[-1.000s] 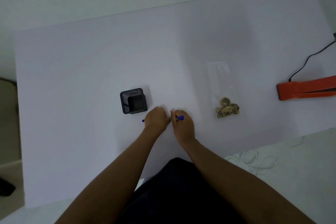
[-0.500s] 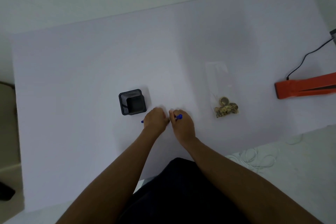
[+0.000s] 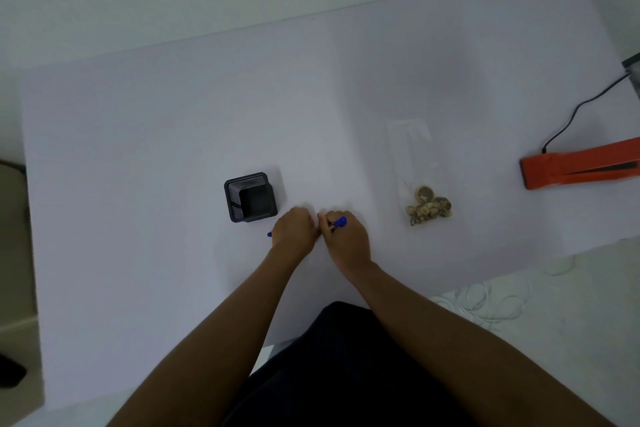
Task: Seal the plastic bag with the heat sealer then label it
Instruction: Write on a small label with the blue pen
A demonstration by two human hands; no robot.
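Note:
A clear plastic bag lies flat on the white table, with brownish round pieces gathered at its near end. The orange heat sealer lies at the right edge, far from both hands. My left hand and my right hand are pressed together near the table's front. Both are closed on a blue pen. One blue end of the pen pokes out left of my left hand, the other above my right hand. The bag lies to the right of my hands, untouched.
A black mesh pen holder stands just behind and left of my left hand. A black cord runs from the sealer to the back right. White patterned fabric lies beyond the table's front right edge.
Both hands stay together on the pen in the same spot. Only the view has shifted slightly.

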